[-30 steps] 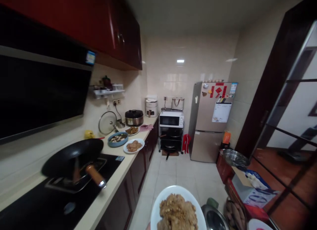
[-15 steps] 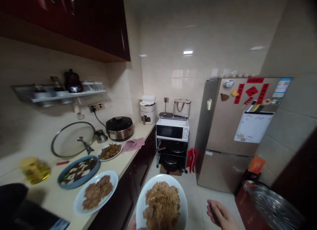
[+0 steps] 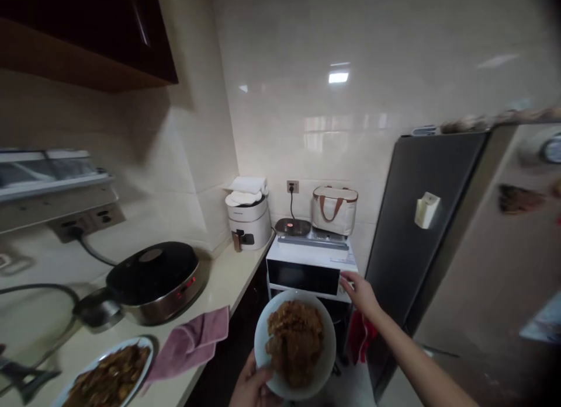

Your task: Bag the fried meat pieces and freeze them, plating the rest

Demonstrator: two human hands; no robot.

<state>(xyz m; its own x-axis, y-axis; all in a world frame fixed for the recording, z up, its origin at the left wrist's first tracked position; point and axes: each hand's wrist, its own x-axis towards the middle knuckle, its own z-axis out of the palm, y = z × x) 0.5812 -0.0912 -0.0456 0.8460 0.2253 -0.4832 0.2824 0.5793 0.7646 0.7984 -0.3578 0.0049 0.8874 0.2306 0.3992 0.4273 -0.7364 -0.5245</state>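
A pale round dish (image 3: 262, 337) heaped with brown cooked food (image 3: 298, 343) is held in my left hand (image 3: 254, 383), which grips its lower left rim. Just beyond the dish stands a white microwave (image 3: 302, 277) with a dark door. My right hand (image 3: 360, 293) reaches to its front right side, with fingers and thumb bent close together at the control panel. The fingers cover most of that panel, so I cannot tell whether they grip a knob or the door edge.
On the left counter are a black-lidded electric cooker (image 3: 153, 281), a pink cloth (image 3: 193, 343), a plate of food (image 3: 109, 378) and a white air fryer (image 3: 249, 220). A beige bag (image 3: 335, 211) sits above the microwave. The fridge (image 3: 425, 220) stands at the right.
My view has moved closer to the microwave. My right hand has gone from free air beside the dish to the microwave's front. The dish stays in my left hand.
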